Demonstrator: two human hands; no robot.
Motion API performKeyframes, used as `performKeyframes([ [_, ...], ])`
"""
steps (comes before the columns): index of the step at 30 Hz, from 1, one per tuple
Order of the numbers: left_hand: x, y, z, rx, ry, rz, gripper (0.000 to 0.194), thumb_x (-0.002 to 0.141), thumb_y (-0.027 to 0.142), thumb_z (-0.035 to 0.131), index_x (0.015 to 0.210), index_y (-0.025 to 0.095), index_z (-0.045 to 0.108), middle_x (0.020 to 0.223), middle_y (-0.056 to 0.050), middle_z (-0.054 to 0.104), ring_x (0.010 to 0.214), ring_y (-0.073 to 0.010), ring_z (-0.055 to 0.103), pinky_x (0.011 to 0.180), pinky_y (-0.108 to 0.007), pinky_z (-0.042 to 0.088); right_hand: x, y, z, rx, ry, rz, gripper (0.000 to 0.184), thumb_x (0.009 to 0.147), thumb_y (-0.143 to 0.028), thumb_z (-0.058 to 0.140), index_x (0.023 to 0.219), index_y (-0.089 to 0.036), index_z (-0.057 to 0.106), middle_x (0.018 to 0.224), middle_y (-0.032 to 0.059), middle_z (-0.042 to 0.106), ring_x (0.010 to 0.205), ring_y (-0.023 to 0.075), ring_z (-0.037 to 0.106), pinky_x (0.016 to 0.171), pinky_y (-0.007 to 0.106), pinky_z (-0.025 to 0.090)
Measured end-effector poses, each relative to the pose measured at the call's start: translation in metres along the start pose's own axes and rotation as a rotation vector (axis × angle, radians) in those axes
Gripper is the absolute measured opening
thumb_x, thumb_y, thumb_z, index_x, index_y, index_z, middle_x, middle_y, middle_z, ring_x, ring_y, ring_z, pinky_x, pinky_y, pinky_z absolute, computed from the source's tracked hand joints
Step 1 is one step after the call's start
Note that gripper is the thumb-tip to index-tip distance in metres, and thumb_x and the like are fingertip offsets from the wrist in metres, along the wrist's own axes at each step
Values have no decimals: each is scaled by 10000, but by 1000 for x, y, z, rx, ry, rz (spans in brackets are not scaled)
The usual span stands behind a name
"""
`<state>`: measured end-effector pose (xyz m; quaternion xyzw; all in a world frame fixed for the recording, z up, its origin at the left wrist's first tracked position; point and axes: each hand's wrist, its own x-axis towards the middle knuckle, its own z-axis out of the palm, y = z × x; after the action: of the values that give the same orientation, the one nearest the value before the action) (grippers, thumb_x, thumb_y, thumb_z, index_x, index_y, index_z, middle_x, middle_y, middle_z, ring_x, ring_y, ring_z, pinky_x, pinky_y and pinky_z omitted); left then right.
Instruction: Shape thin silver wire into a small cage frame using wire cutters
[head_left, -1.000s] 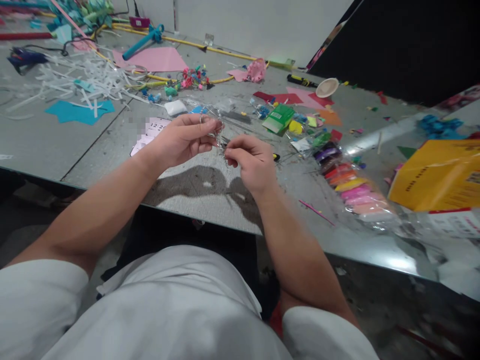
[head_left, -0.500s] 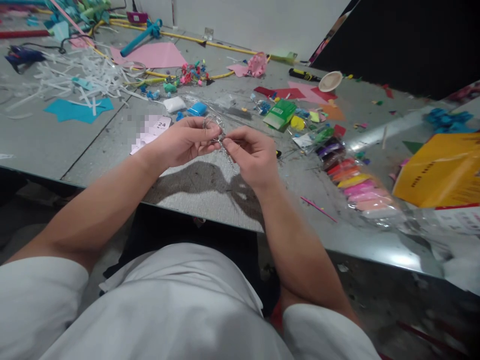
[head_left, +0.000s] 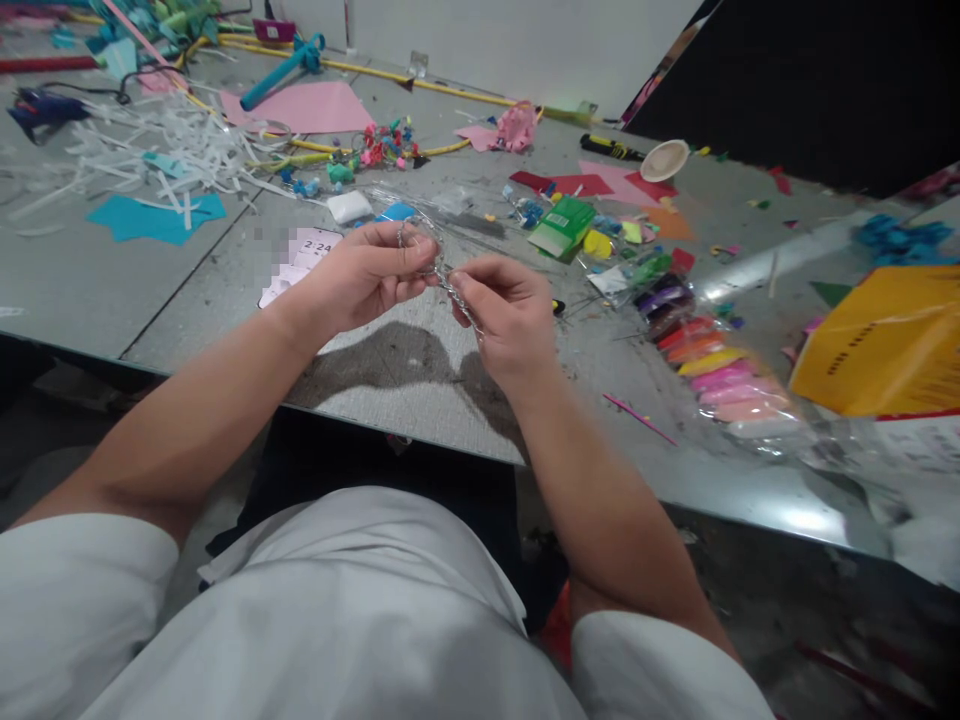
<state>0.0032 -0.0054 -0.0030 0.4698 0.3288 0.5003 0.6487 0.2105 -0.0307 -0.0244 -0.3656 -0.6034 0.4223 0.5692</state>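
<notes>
A thin silvery twisted wire (head_left: 459, 302), bent into a loop at its upper end, runs between my two hands above the table. My left hand (head_left: 375, 268) is closed in a pinch on the looped part, thumb against the fingers. On the lower part of the wire, my right hand (head_left: 506, 305) pinches with thumb and forefinger. My fingers hide some of the wire. Beside my left wrist lies a phone (head_left: 311, 250) with a lit screen. Just behind my left hand are a white packet (head_left: 349, 207) and a blue packet (head_left: 397, 212).
Colored clay packs (head_left: 720, 375) and a yellow packet (head_left: 877, 345) lie to the right. A green box (head_left: 562, 226) is beyond my right hand. White paper strips (head_left: 169, 150) and a glue gun (head_left: 46, 110) are at the left. A cutter (head_left: 611, 148) lies farther back.
My right fingers have shifted slightly along the wire, and more of its twisted length shows below them. My left hand has turned a little and still pinches the loop.
</notes>
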Motion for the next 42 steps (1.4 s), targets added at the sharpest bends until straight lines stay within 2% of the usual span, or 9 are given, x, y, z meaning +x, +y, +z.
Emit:
performKeyframes([
  [7, -1, -4, -6, -42, -113, -40, 403, 978, -37, 1002, 890, 198, 687, 838, 50, 769, 859, -145, 931, 876, -233, 764, 8, 13, -12, -31, -50, 34, 372, 992, -559, 1031, 901, -329, 753, 693, -60, 587, 629, 179, 561, 575, 361, 513],
  [15, 3, -3, -11, -2, -68, -56, 391, 931, 37, 1038, 859, 208, 693, 791, 39, 767, 849, -192, 942, 807, -268, 768, 0, -8, -16, -98, -55, 19, 266, 1024, -463, 994, 943, -318, 786, 784, -38, 695, 722, 177, 579, 719, 386, 576],
  [19, 5, -3, -13, -41, -68, -75, 348, 939, 48, 1012, 859, 198, 708, 798, 38, 774, 808, -169, 910, 789, -254, 751, -3, -6, -21, -170, -85, -190, 114, 1046, -345, 972, 1105, -322, 878, 1055, 27, 864, 917, 213, 748, 836, 384, 652],
  [22, 3, -1, -8, -83, -79, -121, 297, 1008, 57, 960, 870, 178, 726, 796, 33, 759, 781, -149, 888, 774, -228, 720, -1, -1, -22, -261, -75, -434, 49, 1114, -378, 899, 1143, -341, 912, 1111, 46, 873, 927, 229, 756, 796, 393, 641],
  [25, -2, 4, 0, -103, -75, -181, 312, 1085, 9, 863, 850, 153, 717, 754, 36, 703, 748, -118, 860, 750, -181, 676, 4, 6, -22, -356, -36, -620, 220, 1168, -514, 823, 1085, -334, 919, 1053, 44, 846, 788, 211, 675, 693, 389, 586],
  [27, -4, 7, 4, -106, -65, -203, 355, 1127, -20, 798, 826, 142, 702, 729, 40, 666, 697, -89, 820, 710, -153, 631, 7, 7, -25, -408, -41, -654, 274, 1174, -558, 813, 1070, -327, 916, 1032, 43, 839, 736, 197, 632, 677, 384, 578],
  [32, -3, 8, 2, -57, -61, -215, 381, 1110, -18, 843, 809, 150, 681, 721, 46, 631, 605, -61, 725, 631, -146, 554, 9, -4, -39, -470, -170, -586, 244, 1171, -535, 796, 1123, -333, 926, 1096, 76, 871, 781, 228, 685, 696, 412, 612],
  [38, -2, 8, -3, 69, -46, -221, 383, 1043, -23, 914, 796, 153, 680, 756, 25, 672, 637, -80, 735, 679, -199, 601, 10, -27, -59, -527, -357, -458, 291, 1161, -549, 840, 1007, -308, 896, 995, 70, 860, 830, 255, 735, 754, 439, 608],
  [42, -3, 12, -5, 111, -56, -285, 403, 1019, -38, 933, 765, 154, 687, 739, 16, 674, 654, -97, 732, 697, -223, 625, 12, -35, -66, -569, -474, -292, 233, 1146, -501, 880, 1062, -286, 911, 1015, 69, 883, 870, 255, 750, 840, 439, 616],
])
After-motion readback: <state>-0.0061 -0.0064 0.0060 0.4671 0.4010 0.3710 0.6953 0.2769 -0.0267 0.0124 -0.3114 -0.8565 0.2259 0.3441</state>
